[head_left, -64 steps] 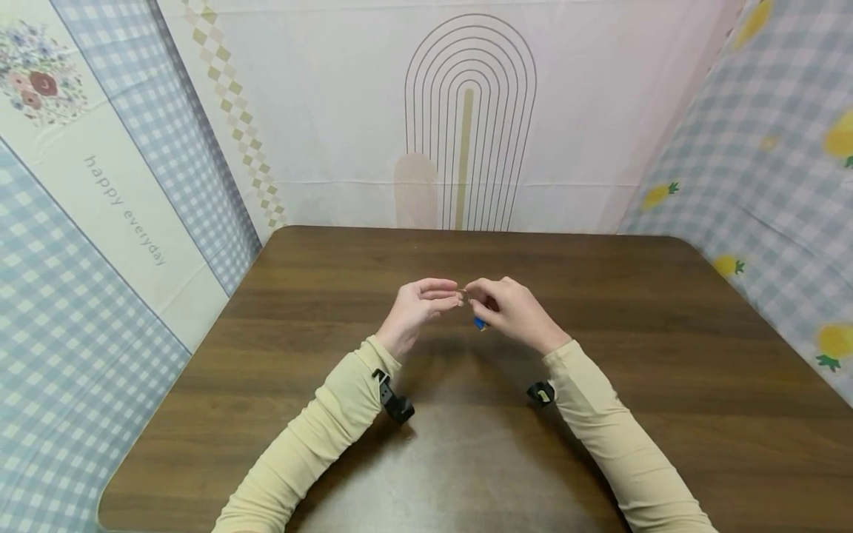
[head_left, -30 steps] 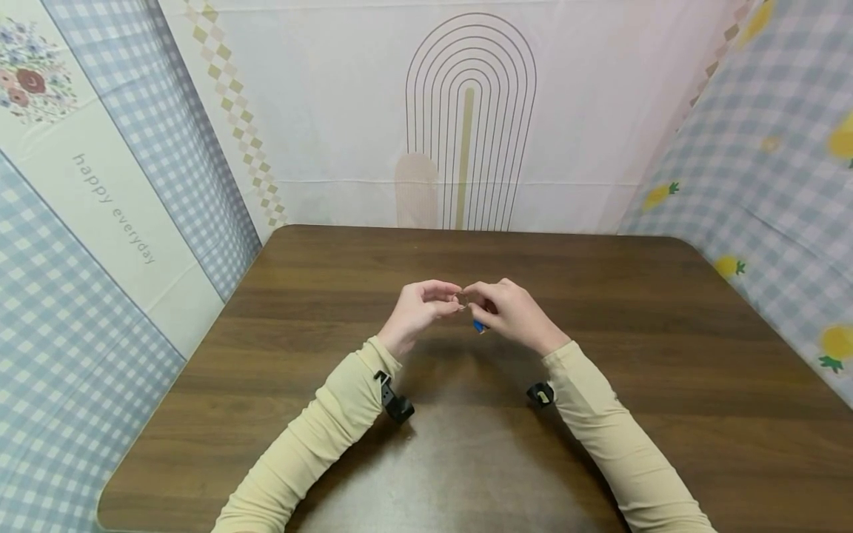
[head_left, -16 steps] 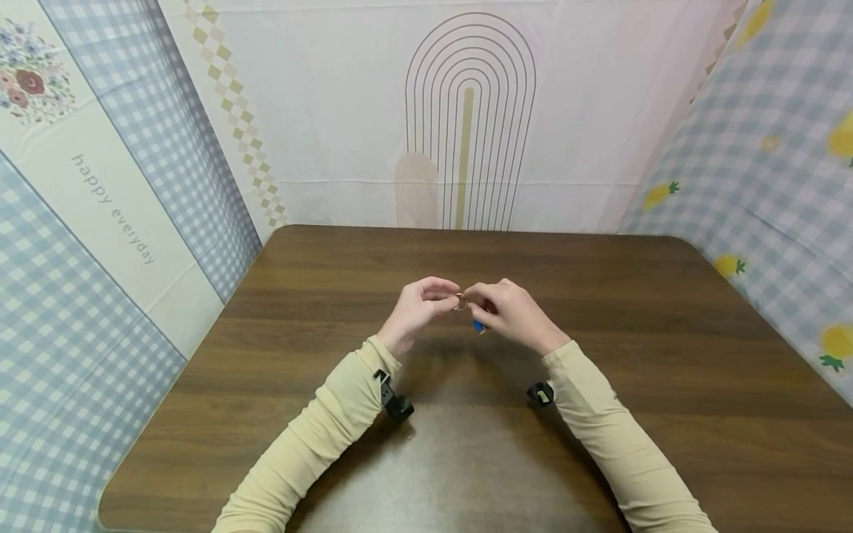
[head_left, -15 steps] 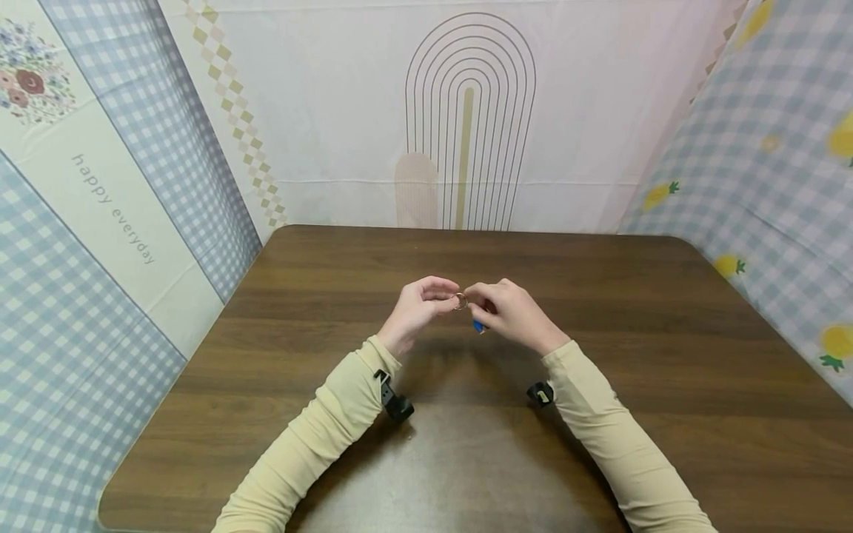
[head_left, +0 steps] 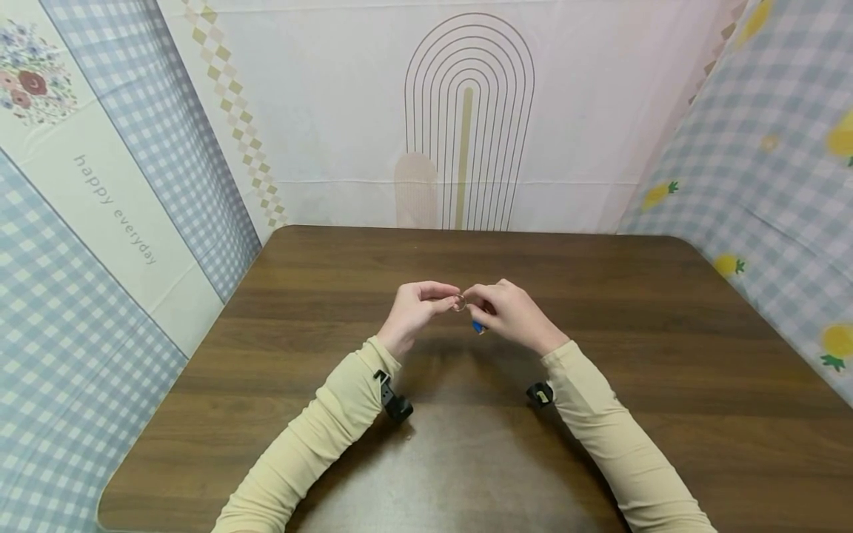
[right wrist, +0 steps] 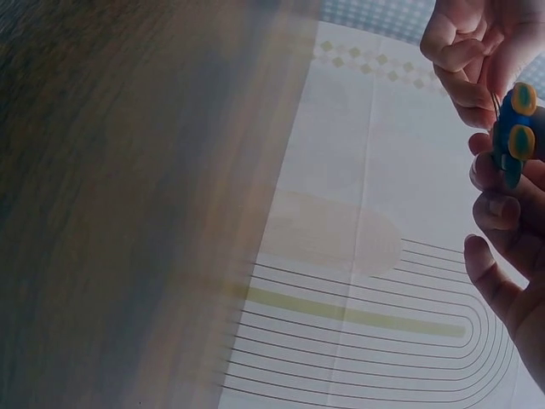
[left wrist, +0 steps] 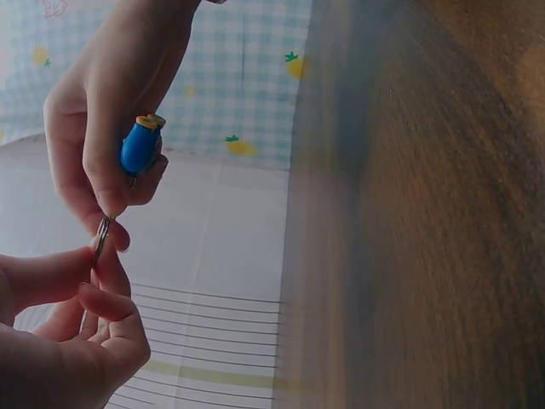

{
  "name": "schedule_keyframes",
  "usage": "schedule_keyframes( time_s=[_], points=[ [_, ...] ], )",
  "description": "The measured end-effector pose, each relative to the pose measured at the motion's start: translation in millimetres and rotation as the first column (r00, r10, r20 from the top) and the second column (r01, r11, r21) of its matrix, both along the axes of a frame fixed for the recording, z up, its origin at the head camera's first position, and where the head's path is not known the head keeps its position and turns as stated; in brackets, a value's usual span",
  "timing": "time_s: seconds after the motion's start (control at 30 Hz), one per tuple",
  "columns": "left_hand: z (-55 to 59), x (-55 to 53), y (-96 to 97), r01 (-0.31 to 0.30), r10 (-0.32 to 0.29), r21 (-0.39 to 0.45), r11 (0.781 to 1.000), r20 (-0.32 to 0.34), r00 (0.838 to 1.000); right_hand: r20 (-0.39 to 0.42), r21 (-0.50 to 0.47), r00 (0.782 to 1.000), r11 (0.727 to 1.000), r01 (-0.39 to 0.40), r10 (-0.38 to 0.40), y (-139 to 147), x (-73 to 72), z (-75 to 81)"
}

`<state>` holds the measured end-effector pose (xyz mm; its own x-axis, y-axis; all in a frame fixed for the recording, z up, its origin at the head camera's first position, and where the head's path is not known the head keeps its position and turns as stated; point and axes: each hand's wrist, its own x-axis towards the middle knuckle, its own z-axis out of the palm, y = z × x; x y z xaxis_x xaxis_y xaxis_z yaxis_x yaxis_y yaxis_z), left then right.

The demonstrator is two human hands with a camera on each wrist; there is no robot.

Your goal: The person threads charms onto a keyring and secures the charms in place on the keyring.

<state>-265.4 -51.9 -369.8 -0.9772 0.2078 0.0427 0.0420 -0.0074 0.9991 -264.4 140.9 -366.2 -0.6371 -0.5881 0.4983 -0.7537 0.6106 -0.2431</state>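
A thin metal key ring (head_left: 460,302) is held up above the table between both hands. My left hand (head_left: 411,314) pinches one side of it between thumb and fingers. On the other side, the thumb and index fingertips of my right hand (head_left: 509,314) pinch the ring's edge. A small blue keychain charm (left wrist: 140,146) with orange tips hangs within the right hand, partly covered by its fingers. In the right wrist view the charm (right wrist: 516,132) shows two round orange-and-green ends. A thin light edge (left wrist: 86,319) shows between my left fingers, mostly hidden.
The brown wooden table (head_left: 320,259) spreads under both forearms. Black camera straps (head_left: 397,407) sit on the wrists over cream sleeves (head_left: 320,426). A white patterned cloth (head_left: 333,111) hangs behind the table, with checked cloths (head_left: 766,170) at the sides.
Both hands stay in nearly the same place. The ring turns slightly between the fingertips, showing more of its loop than two seconds ago, and the left fingers shift a little.
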Motion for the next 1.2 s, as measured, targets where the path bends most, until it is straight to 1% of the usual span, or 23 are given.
schedule_keyframes(
  time_s=[0.2,0.3,0.43,0.57,0.73,0.9,1.2],
  points=[
    [-0.2,-0.3,-0.6,0.009,-0.009,0.000,1.000,-0.001,1.000,-0.022,0.000,1.000,1.000,-0.004,0.004,-0.5,0.8,-0.3],
    [0.2,0.0,-0.6,0.015,-0.015,0.006,1.000,0.004,1.000,-0.037,-0.010,0.999,1.000,0.005,-0.006,-0.3,0.5,-0.7],
    [0.2,-0.2,-0.3,0.020,-0.020,-0.007,1.000,0.014,1.000,-0.036,-0.016,0.999,1.000,0.011,-0.011,0.4,-0.1,-1.1],
    [-0.6,-1.0,-0.3,0.013,-0.012,-0.025,1.000,0.022,1.000,-0.036,-0.011,0.999,1.000,0.002,-0.003,0.8,-0.1,-1.0],
    [-1.3,-1.3,-1.3,0.015,-0.015,-0.017,1.000,0.024,1.000,-0.032,0.009,0.999,1.000,-0.001,0.002,0.5,0.4,-0.4],
    [-1.2,-1.6,-2.8,0.035,-0.035,0.009,0.999,0.033,0.999,-0.034,0.024,0.999,1.000,-0.003,0.004,0.1,0.2,0.6],
    [1.5,0.0,-2.5,0.088,-0.087,-0.025,0.996,0.040,0.995,-0.044,-0.013,0.999,1.000,0.002,-0.003,0.4,0.1,2.6]
  ],
)
